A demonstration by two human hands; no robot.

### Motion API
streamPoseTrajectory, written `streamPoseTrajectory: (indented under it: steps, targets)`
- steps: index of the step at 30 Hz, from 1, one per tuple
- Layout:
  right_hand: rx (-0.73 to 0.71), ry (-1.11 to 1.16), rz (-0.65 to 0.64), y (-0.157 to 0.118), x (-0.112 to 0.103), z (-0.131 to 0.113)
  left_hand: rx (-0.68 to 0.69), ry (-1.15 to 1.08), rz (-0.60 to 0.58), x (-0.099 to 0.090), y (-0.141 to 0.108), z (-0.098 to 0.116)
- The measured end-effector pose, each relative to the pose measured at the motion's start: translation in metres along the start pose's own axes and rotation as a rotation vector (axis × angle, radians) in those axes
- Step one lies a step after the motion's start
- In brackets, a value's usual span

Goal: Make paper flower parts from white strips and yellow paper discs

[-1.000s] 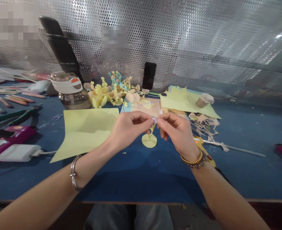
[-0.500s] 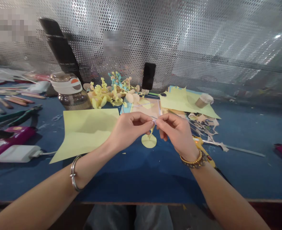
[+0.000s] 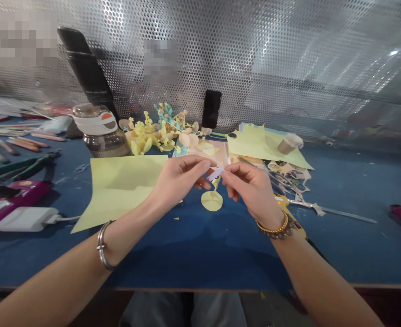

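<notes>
A small pale lilac paper piece [image 3: 215, 173] spans the gap between my two hands. My left hand [image 3: 186, 176] is closed, its thumb and fingers at the piece's left end. My right hand [image 3: 250, 184] pinches the other end between thumb and index finger. Just below them a yellow paper disc [image 3: 212, 201] with a twisted yellow stem rises from the blue table [image 3: 200, 254]. Its upper end is partly hidden by my fingers. A large yellow sheet [image 3: 125, 186] lies beside my left forearm.
Behind stand a jar [image 3: 100, 131], yellow and blue paper flowers [image 3: 153, 131] and a phone [image 3: 212, 109]. At right are yellow sheets [image 3: 255, 143], paper scraps [image 3: 289, 175] and a yellow glue gun [image 3: 289, 213]. Pliers [image 3: 26, 165] and a purple power strip [image 3: 33, 193] lie left.
My left thumb and fingers have shifted slightly left and up, and more of the lilac piece shows between the hands. My right hand has hardly moved.
</notes>
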State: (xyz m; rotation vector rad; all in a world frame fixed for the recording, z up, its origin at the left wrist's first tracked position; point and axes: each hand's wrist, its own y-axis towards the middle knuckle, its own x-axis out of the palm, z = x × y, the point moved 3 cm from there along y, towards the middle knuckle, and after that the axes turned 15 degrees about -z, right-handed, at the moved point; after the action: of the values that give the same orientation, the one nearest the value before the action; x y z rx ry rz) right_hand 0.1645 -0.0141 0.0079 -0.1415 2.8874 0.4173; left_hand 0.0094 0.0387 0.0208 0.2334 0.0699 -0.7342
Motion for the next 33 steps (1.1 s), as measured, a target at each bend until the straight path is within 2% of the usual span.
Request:
streamPoseTrajectory:
  steps: [7,33]
  targets:
    - [0.008,-0.033,0.001,-0.0004,0.0002,-0.0014,-0.017,0.105,-0.037,0.0017,-0.0028,0.0019]
    - [-0.024,-0.026,-0.005,-0.0007,0.0004,-0.0029,0.007,0.079,-0.009,0.0028,-0.0009,0.0002]
